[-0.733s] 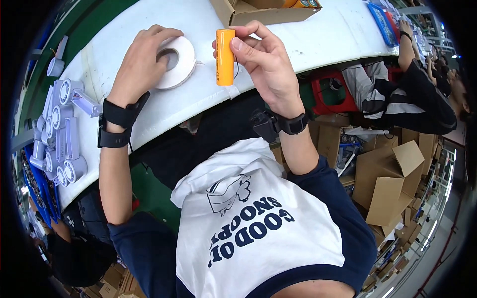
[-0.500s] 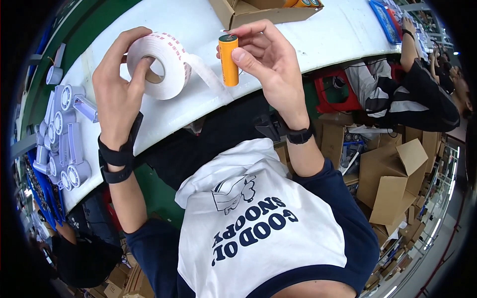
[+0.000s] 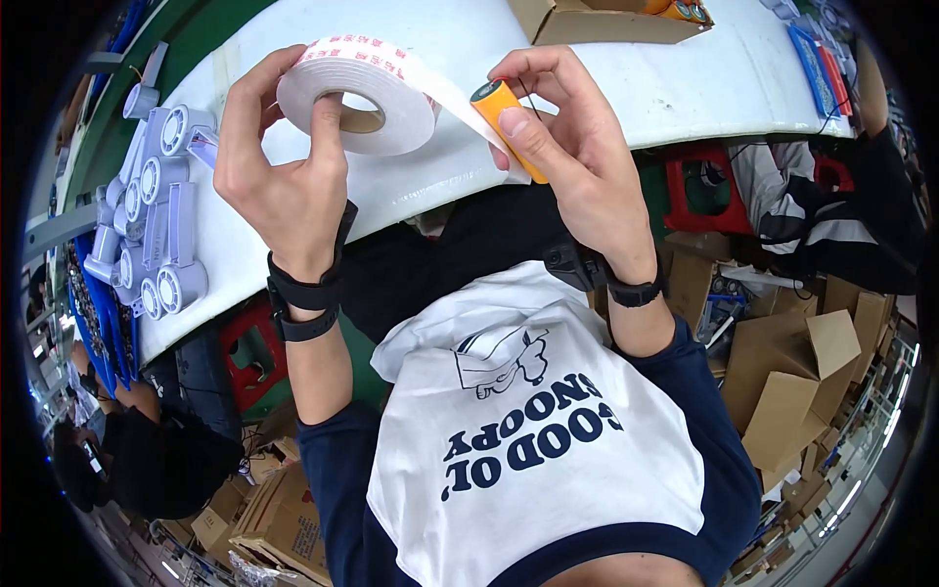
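My left hand (image 3: pixel 284 161) grips a roll of white tape (image 3: pixel 406 122) with red print, its thumb pushed into the cardboard core and its fingers over the outer edge. From the roll a loose strip (image 3: pixel 455 93) runs right to an orange cylindrical battery (image 3: pixel 497 106). My right hand (image 3: pixel 587 157) holds that battery tilted between thumb and fingers, its dark top end up and to the left. A thin dark wire shows at that end. The strip's end lies along the battery's left side; whether it is stuck there is hard to see.
Several pale lavender handheld fan housings (image 3: pixel 161 191) lie on the white table (image 3: pixel 724 93) at the left. A cardboard box (image 3: pixel 597 27) with orange batteries stands at the back, a blue tray (image 3: pixel 807 68) further right. Open cartons (image 3: pixel 782 411) and a red stool (image 3: pixel 699 196) are at the right.
The battery has gone from upright to tilted, its lower end now rightward, and meets the tape strip. The roll has turned flatter, and the strip is drawn up taut. The whole view has shifted.
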{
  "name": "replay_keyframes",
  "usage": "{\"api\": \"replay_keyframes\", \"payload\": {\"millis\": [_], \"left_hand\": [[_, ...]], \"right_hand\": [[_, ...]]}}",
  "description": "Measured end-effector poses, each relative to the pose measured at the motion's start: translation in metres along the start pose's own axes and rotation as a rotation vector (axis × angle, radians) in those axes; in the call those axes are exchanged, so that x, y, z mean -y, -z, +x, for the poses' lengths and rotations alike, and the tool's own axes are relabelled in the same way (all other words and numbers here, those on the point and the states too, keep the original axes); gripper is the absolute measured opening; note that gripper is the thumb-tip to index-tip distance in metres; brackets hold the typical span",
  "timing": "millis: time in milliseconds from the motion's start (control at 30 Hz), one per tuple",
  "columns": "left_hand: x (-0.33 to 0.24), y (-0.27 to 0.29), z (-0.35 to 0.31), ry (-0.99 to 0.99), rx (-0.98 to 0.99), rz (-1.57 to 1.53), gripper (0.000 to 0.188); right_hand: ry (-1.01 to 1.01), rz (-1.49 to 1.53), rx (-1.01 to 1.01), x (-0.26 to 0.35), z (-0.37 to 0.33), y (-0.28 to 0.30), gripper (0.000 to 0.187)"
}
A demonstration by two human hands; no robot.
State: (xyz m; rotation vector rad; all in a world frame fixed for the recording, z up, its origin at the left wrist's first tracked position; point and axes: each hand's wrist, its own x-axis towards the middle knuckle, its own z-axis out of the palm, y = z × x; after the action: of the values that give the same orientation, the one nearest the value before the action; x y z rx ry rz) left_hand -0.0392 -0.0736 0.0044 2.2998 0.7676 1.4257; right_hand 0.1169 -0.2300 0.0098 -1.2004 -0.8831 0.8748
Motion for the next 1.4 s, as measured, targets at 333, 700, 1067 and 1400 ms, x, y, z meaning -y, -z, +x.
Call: {"api": "replay_keyframes", "payload": {"millis": [333, 700, 1067, 1400], "left_hand": [[0.019, 0.011, 0.007, 0.424, -0.177, -0.288, 0.039], [0.002, 0.008, 0.008, -0.021, -0.155, -0.059, 0.048], [-0.023, -0.010, -0.005, -0.120, -0.038, -0.051, 0.050], [-0.025, -0.016, -0.014, -0.057, -0.004, -0.069, 0.052]], "right_hand": [[-0.064, -0.008, -0.043, 0.006, -0.024, 0.002, 0.029], [0.420, -0.261, -0.242, 0.028, -0.009, 0.066, 0.041], [0.392, -0.544, -0.151, 0.051, 0.005, 0.009, 0.027], [0.318, -0.619, -0.092, 0.043, 0.016, 0.006, 0.024]]}}
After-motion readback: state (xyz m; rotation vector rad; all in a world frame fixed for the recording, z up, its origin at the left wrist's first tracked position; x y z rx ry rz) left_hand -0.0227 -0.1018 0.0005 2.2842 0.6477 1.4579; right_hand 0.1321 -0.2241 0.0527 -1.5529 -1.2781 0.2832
